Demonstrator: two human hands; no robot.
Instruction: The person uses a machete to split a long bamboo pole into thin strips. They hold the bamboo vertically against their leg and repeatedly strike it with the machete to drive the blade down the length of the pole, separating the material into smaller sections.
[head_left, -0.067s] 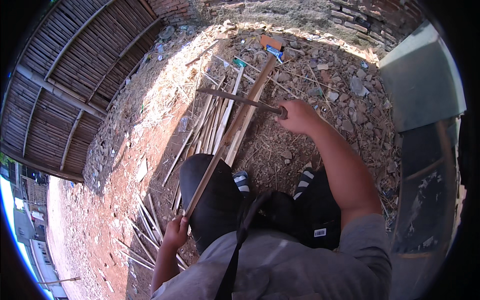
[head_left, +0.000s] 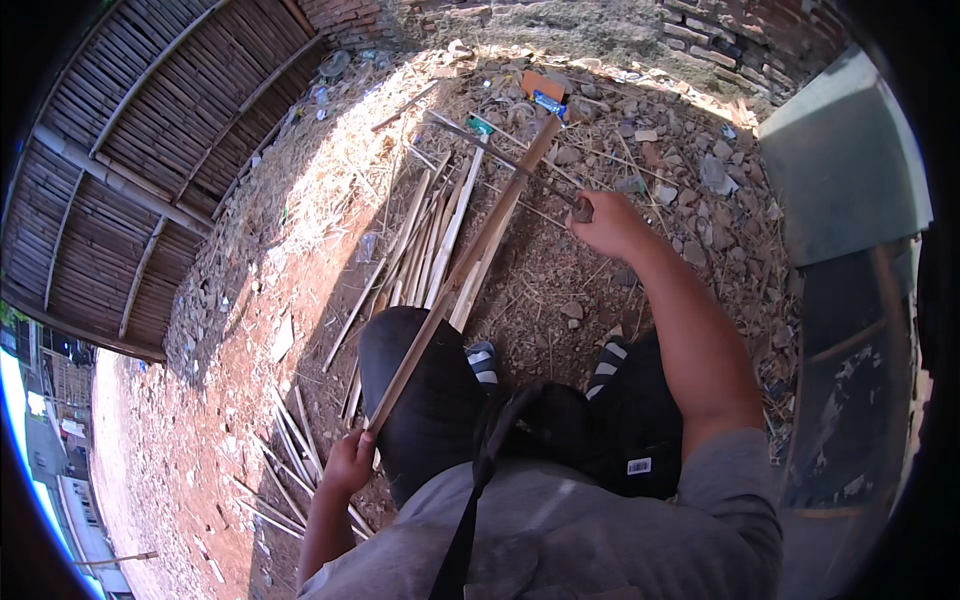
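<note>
My left hand (head_left: 350, 462) is closed round the near end of a long split bamboo strip (head_left: 440, 305). The strip slants up and away to the right, passing over my left knee. In my closed right hand (head_left: 608, 224) is the handle of a machete (head_left: 478, 143), its narrow blade pointing far left. The blade crosses the strip near its far end; whether it touches cannot be told. Under and beside the strip, more pale bamboo strips (head_left: 425, 235) lie in a bundle on the ground.
Several loose strips (head_left: 290, 440) lie on the soil at left. Rubble (head_left: 705, 215) and litter cover the ground at right and ahead. A bamboo-slat panel (head_left: 150, 150) rises at far left, a brick wall (head_left: 560, 30) at the back, and a grey-green panel (head_left: 850, 165) at right.
The machete has swung farther away, its tip rising to the far side, and its blade now crosses the strip nearer the far end. My left hand has barely moved.
</note>
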